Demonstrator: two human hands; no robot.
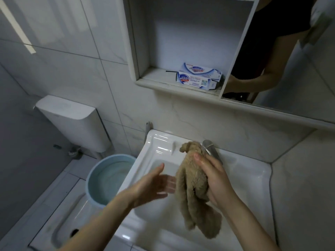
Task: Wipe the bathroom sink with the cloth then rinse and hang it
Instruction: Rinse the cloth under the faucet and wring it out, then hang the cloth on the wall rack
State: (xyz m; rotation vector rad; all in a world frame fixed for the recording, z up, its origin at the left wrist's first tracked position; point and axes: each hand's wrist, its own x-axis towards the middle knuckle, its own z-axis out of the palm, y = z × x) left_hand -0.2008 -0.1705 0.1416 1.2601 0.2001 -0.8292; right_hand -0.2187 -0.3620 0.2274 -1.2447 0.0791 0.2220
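Observation:
A tan fluffy cloth hangs bunched and elongated over the white bathroom sink. My right hand is shut on its upper part, just in front of the chrome faucet. The cloth's loose end dangles toward the sink's near rim. My left hand is open with fingers spread, blurred, just left of the cloth and apart from it, over the basin. The drain is hidden behind the cloth and hands.
A light blue bucket of water stands on the floor left of the sink, beside a squat toilet pan and white cistern. A wall niche holds soap boxes. A mirror hangs at upper right.

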